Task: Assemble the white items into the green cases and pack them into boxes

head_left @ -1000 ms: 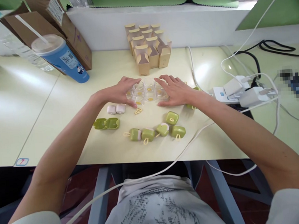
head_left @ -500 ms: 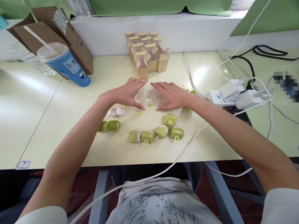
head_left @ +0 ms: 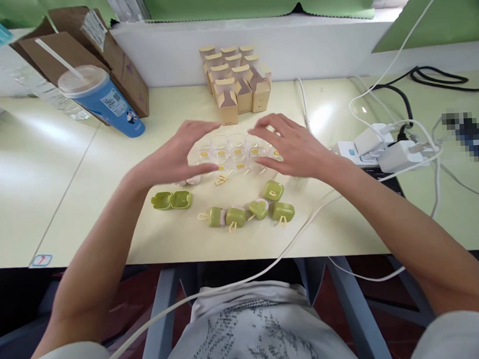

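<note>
Several clear plastic boxes with small yellow marks (head_left: 238,151) stand in rows at the middle of the table. My left hand (head_left: 177,153) is at the left end of these rows, thumb and fingers apart, holding nothing. At the right end my right hand (head_left: 292,147) is curved open, also without anything in it. Whether either hand touches a box I cannot tell. Small yellow loops (head_left: 221,179) lie just in front. Nearer me are an opened green case (head_left: 171,200) and several green cases with loops (head_left: 235,217). Pale rounded pieces (head_left: 192,180) are partly hidden under my left hand.
Small open cardboard boxes (head_left: 234,86) stand grouped against the wall. A blue cup with a straw (head_left: 99,101) and a larger carton (head_left: 125,73) are at the back left. On the right lie a power strip with chargers (head_left: 366,146) and cables; a white cable (head_left: 245,282) crosses the table's front edge.
My hands have moved apart, the left one leftward and the right one rightward. More of the clear boxes show between them, and the opened green case is now uncovered.
</note>
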Action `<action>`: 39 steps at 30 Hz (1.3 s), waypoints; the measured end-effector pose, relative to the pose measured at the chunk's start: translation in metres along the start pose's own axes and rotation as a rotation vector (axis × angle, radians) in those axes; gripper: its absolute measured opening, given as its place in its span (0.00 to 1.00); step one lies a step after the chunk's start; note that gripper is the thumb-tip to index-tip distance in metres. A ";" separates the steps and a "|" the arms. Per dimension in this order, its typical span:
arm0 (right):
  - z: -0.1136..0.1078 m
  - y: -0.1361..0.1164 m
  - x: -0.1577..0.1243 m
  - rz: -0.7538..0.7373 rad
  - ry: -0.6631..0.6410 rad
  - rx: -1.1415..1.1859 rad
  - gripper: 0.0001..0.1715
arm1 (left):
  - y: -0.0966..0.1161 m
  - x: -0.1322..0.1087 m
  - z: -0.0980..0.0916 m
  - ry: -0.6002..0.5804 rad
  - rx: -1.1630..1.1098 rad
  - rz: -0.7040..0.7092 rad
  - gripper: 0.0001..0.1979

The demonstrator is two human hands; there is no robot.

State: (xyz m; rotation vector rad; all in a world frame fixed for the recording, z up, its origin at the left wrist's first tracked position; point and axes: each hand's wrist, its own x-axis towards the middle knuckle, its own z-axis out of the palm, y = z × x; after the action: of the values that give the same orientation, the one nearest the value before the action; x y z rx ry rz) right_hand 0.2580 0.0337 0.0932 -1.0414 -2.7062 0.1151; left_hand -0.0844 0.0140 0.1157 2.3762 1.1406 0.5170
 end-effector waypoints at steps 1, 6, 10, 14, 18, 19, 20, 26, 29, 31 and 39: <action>-0.007 -0.010 -0.014 -0.047 0.037 0.017 0.30 | 0.010 -0.017 0.001 -0.015 -0.030 0.030 0.38; -0.009 -0.079 -0.074 -0.307 0.321 0.028 0.07 | 0.029 -0.094 0.041 -0.132 0.065 0.094 0.31; 0.005 -0.126 -0.093 -0.183 0.514 0.281 0.09 | 0.026 -0.119 0.072 0.063 0.077 0.109 0.17; 0.015 -0.148 -0.090 0.130 0.419 0.790 0.14 | 0.057 -0.116 0.069 0.311 0.039 0.066 0.19; 0.033 -0.157 -0.078 0.267 0.300 1.220 0.36 | 0.099 -0.095 0.075 0.465 -0.080 0.233 0.18; 0.037 -0.157 -0.075 0.267 0.342 1.242 0.35 | 0.105 -0.090 0.079 0.475 -0.106 0.272 0.19; 0.041 -0.156 -0.073 0.266 0.405 1.216 0.34 | 0.110 -0.084 0.083 0.472 -0.128 0.305 0.19; 0.050 -0.132 -0.072 0.180 0.690 0.416 0.24 | 0.113 -0.060 0.100 0.611 -0.126 0.265 0.13; 0.055 -0.123 -0.072 0.113 0.716 0.138 0.27 | 0.111 -0.052 0.107 0.663 -0.032 0.259 0.17; 0.058 -0.121 -0.071 0.053 0.731 0.060 0.30 | 0.109 -0.047 0.113 0.656 0.037 0.239 0.19; 0.058 -0.115 -0.070 -0.039 0.802 0.025 0.32 | 0.107 -0.029 0.133 0.755 0.151 0.154 0.07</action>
State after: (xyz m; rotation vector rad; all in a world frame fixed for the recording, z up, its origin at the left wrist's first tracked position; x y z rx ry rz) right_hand 0.2190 -0.0979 0.0421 -0.7922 -1.9841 -0.2287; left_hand 0.0338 -0.0997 0.0597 2.4678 1.3200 1.5180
